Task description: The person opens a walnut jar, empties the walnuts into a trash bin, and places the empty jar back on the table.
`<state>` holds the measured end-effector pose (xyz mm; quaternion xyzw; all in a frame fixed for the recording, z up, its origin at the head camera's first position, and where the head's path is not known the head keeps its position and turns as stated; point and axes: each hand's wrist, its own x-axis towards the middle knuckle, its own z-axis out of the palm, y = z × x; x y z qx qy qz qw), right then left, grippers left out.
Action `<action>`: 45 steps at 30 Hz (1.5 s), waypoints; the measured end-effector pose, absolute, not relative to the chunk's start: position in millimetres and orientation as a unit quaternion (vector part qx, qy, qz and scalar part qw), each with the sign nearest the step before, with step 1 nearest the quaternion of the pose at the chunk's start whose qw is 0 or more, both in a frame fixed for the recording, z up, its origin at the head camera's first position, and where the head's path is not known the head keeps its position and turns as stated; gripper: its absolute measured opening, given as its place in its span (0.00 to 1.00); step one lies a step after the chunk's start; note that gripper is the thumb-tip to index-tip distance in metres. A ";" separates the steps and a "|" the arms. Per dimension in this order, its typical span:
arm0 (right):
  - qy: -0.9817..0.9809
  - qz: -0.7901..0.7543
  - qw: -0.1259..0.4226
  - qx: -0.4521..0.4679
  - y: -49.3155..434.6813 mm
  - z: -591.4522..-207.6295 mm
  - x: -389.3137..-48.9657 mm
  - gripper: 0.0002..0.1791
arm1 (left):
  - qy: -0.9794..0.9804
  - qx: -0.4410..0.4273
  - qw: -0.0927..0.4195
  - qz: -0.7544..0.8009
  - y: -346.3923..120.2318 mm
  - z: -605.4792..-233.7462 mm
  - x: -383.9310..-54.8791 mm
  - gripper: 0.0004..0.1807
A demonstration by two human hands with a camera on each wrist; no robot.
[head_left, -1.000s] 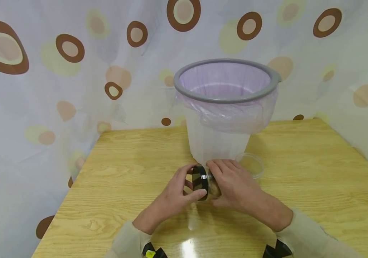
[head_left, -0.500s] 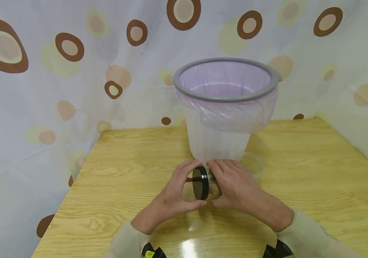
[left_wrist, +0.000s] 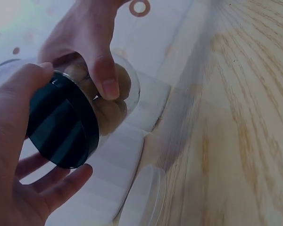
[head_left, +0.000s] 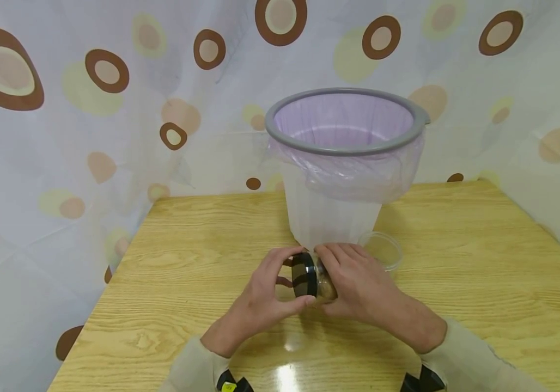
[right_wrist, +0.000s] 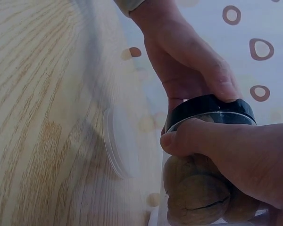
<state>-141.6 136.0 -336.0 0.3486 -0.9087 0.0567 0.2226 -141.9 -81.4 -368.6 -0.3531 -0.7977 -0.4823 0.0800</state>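
Note:
A clear jar [head_left: 328, 287] lies on its side between the two hands, its black lid [head_left: 304, 275] facing left. Inside are several round brown nuts [right_wrist: 198, 200], one with a dark crack across its shell. My left hand [head_left: 260, 296] holds the lid by its rim, thumb on the near side and fingers round the far side. Wrapped over the jar's body, my right hand [head_left: 363, 286] grips it from the right and hides much of it. In the right wrist view the lid still sits on the jar's mouth.
Just behind the jar stands a white bin [head_left: 331, 218] with a grey rim and a pinkish-purple bag. A clear, shallow round plastic piece [head_left: 397, 257] lies on the wooden table [head_left: 201, 234] beside the bin's base. A patterned cloth [head_left: 128, 125] hangs behind.
Half a second ago the left thumb and fingers were spread wider around the lid; now they have closed in on its rim. The right hand keeps its grip, and the jar stays about in place.

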 end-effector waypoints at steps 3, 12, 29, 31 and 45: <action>-0.911 0.059 0.219 0.345 136.1 -335.5 -141.2 0.52 | -0.805 -0.307 0.056 -0.505 -81.1 -366.1 -140.0 0.39; -0.912 0.063 0.217 0.341 137.9 -336.8 -139.9 0.52 | -0.797 -0.250 0.013 -0.550 -81.9 -367.4 -137.6 0.36; -0.916 0.075 0.209 0.335 140.8 -334.5 -140.6 0.53 | -0.785 -0.265 -0.002 -0.560 -86.1 -367.7 -137.4 0.36; -0.916 0.078 0.206 0.335 141.7 -334.1 -140.6 0.53 | -0.785 -0.262 -0.003 -0.562 -87.2 -367.7 -137.6 0.36; -0.915 0.087 0.211 0.333 150.7 -330.5 -141.3 0.53 | -0.788 -0.260 0.010 -0.558 -97.7 -369.1 -140.3 0.37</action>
